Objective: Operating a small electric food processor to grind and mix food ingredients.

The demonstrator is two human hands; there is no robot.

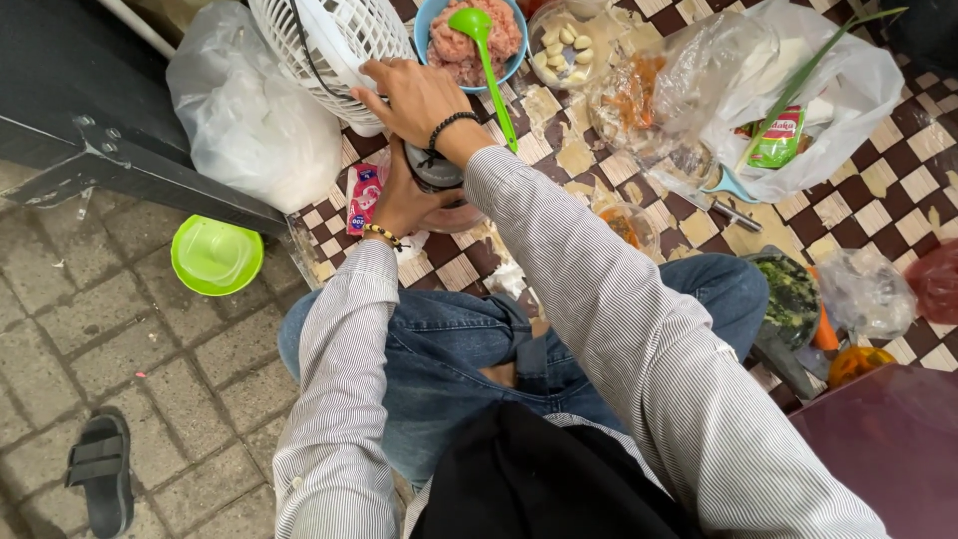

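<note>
Chopper jar: a small jar with a dark lid and a clear, pinkish body, mostly hidden between the two hands; its contents cannot be made out. It stands on the checkered mat just in front of the person's knees, beside the white fan.
Right hand: the right hand lies palm-down on top of the jar, fingers spread and reaching toward the fan's grille; a black bead bracelet sits on the wrist.
Left hand: the left hand is cupped against the jar's side from below, fingers wrapped round it; a yellow-and-black bead bracelet on the wrist.
Sleeves: two, both grey-striped, over blue jeans.
Bowls: one blue bowl of pink minced meat, with one green ladle resting in it; one clear bowl of peeled garlic cloves just beside it; one green bowl on the paving, well apart to the left.
Bags: one white plastic bag left of the fan; one larger white bag at the right, with a green onion stalk lying across it.
Sachet: one small red sachet touching the left hand's side of the mat.
Sandal: one black sandal on the paving.
</note>
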